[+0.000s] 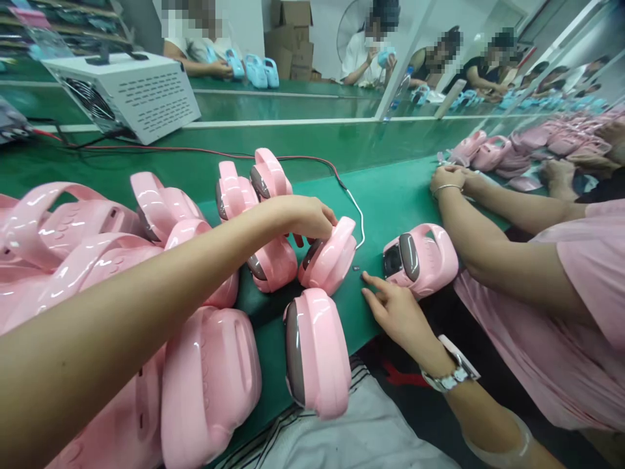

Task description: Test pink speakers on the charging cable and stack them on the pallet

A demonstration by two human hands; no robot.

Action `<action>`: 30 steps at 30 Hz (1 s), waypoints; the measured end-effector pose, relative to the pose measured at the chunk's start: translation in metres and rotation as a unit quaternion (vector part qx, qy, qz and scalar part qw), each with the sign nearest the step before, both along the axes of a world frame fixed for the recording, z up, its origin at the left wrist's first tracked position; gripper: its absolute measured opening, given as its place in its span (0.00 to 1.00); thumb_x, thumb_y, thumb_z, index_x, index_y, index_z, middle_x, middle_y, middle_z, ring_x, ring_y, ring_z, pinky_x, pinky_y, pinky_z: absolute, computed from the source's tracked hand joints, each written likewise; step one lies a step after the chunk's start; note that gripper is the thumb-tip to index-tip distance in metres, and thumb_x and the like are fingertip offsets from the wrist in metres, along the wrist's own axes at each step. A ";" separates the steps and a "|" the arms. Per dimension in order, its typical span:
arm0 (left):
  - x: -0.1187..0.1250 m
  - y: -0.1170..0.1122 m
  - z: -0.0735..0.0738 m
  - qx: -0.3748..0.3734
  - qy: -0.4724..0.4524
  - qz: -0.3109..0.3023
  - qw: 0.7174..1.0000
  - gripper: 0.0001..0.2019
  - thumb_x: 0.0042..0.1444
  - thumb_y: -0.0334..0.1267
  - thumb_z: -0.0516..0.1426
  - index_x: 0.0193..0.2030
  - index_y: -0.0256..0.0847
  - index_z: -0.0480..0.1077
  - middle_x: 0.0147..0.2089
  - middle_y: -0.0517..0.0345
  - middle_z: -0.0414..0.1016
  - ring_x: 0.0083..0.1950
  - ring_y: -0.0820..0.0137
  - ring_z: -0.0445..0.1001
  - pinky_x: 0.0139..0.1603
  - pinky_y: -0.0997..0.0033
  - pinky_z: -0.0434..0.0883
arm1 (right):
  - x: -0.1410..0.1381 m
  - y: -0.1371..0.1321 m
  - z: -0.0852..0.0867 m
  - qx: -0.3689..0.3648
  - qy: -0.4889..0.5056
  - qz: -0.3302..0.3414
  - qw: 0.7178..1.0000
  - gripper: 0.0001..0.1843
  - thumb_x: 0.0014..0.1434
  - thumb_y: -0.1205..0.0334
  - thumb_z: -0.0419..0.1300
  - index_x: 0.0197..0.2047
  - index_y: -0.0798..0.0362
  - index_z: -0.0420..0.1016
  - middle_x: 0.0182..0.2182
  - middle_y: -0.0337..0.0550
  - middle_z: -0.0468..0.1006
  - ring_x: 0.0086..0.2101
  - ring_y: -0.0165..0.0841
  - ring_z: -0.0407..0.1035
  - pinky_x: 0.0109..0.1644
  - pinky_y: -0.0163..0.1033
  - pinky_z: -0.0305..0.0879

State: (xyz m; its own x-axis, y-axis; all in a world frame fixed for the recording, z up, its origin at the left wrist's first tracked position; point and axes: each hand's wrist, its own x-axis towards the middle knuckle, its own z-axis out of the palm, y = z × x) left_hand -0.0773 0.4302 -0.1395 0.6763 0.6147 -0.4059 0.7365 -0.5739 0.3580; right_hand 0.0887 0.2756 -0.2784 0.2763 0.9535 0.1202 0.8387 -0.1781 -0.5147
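Note:
My left hand (pixel 312 218) reaches across and grips the top of a glossy pink device with a carrying handle and a dark front (pixel 332 260). Its fingertips are partly hidden behind the device. The white end of a cable (pixel 360 218) runs down to that device's right side. My right hand (pixel 398 316) has its index finger stretched out on the green mat, at a tiny dark piece (pixel 362 276); a second tiny dark piece (pixel 356 268) lies beside it. Just beyond this hand lies another pink device (pixel 422 257), its screen side facing left. One more pink device (pixel 319 355) stands nearest my lap.
Many pink devices (pixel 209 384) crowd the left side. A white vented box (pixel 131 94) stands at the back left, with a red cable (pixel 219 152) near it. At right, a co-worker's arms (pixel 488 215) reach over the bench beside a pink pile (pixel 537 143).

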 end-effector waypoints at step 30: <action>-0.005 -0.002 -0.001 -0.074 -0.079 0.097 0.989 0.26 0.45 0.32 0.56 0.55 0.43 0.72 0.45 0.54 0.79 0.41 0.63 0.77 0.31 0.77 0.71 | -0.007 0.075 0.158 0.044 0.329 0.246 0.911 0.16 0.43 0.54 0.73 0.32 0.56 0.81 0.19 0.37 0.74 0.18 0.24 0.63 0.22 0.31 0.60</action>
